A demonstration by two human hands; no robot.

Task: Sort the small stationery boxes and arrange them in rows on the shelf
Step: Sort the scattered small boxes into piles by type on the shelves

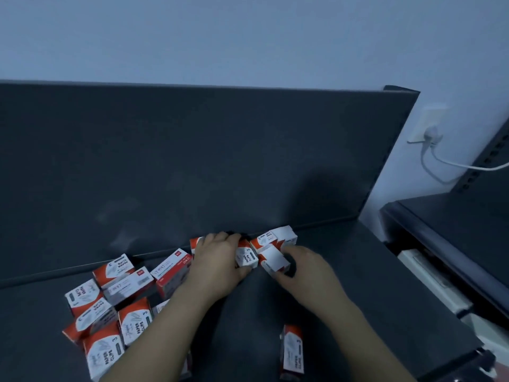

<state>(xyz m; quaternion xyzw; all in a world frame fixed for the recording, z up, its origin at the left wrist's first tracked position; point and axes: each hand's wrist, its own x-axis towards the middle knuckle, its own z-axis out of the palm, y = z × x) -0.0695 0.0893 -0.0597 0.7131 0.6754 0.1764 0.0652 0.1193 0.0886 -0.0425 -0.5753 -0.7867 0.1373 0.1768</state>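
Small red-and-white paper clip boxes lie on a dark grey shelf (358, 285). My left hand (217, 260) grips one box (247, 257) near the shelf's back panel, fingers curled over it. Beside it, my right hand (305, 268) pinches another box (274, 260) that shows a white face. Two more boxes (275, 238) stand against the back panel just behind these. A loose pile of several boxes (110, 307) lies at the left, some flat and some tilted. One single box (292, 351) stands apart near the front edge.
The shelf's dark back panel (192, 161) rises behind the boxes. To the right stands another dark shelf unit (454, 230). A white wall socket (429, 128) with a plugged cable is on the wall at the right.
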